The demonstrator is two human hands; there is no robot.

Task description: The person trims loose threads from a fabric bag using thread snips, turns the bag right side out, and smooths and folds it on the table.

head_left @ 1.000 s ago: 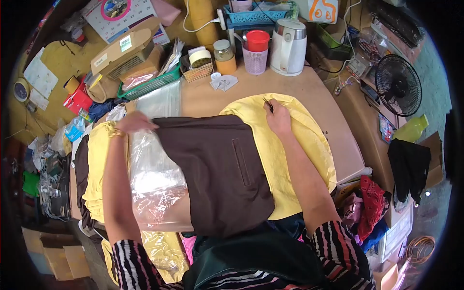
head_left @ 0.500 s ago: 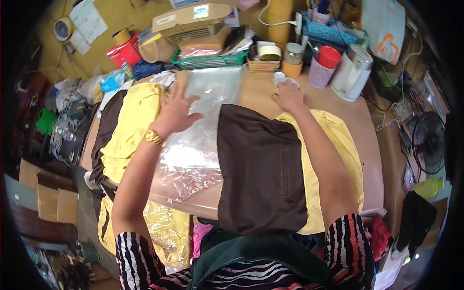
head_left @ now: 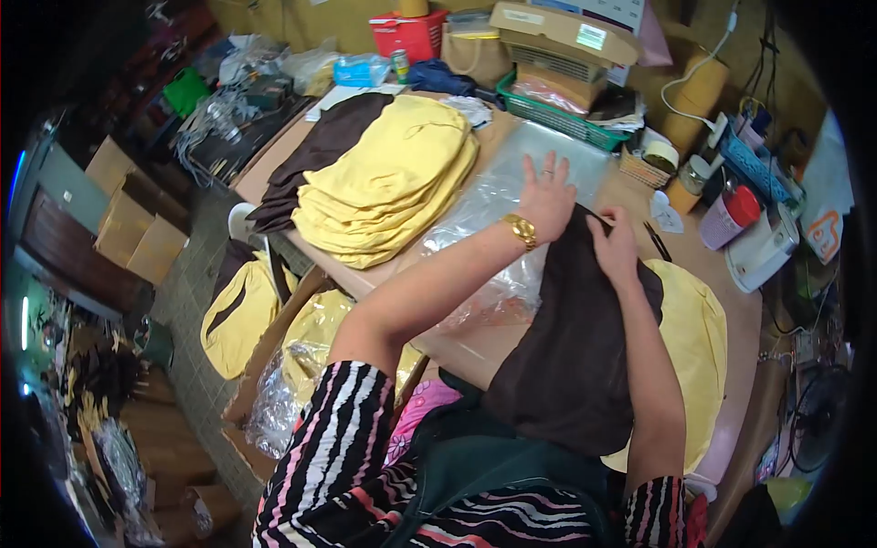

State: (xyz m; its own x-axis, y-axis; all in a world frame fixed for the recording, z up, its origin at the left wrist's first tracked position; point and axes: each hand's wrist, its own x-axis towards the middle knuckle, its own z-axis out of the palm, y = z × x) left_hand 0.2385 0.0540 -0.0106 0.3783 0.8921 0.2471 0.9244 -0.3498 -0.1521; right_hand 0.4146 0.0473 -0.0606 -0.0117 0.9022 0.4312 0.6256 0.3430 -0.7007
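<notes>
A dark brown cloth piece (head_left: 575, 347) lies at the table's front edge, reaching down to my lap. My right hand (head_left: 618, 248) is closed on its upper edge, thumb and fingers at the cloth. My left hand (head_left: 548, 203), with a gold watch at the wrist, has its fingers stretched out beside the cloth's upper left corner, above clear plastic bags (head_left: 512, 187). Whether its thumb touches the corner I cannot tell. A yellow cloth piece (head_left: 690, 347) lies flat to the right, partly under my right forearm. To the left is a stack of yellow and brown cloth pieces (head_left: 393, 173).
A green basket (head_left: 566, 121) with a cardboard box stands at the back. A pink cup (head_left: 726, 219) and a white kettle (head_left: 767, 251) are at the right. A dark pen-like tool (head_left: 656, 240) lies near my right hand. An open carton (head_left: 239, 416) holds plastic-wrapped yellow cloth below left.
The view has turned left. My right hand has come back from the small white items to the brown cloth's upper edge. My left hand has moved right, to the cloth's corner.
</notes>
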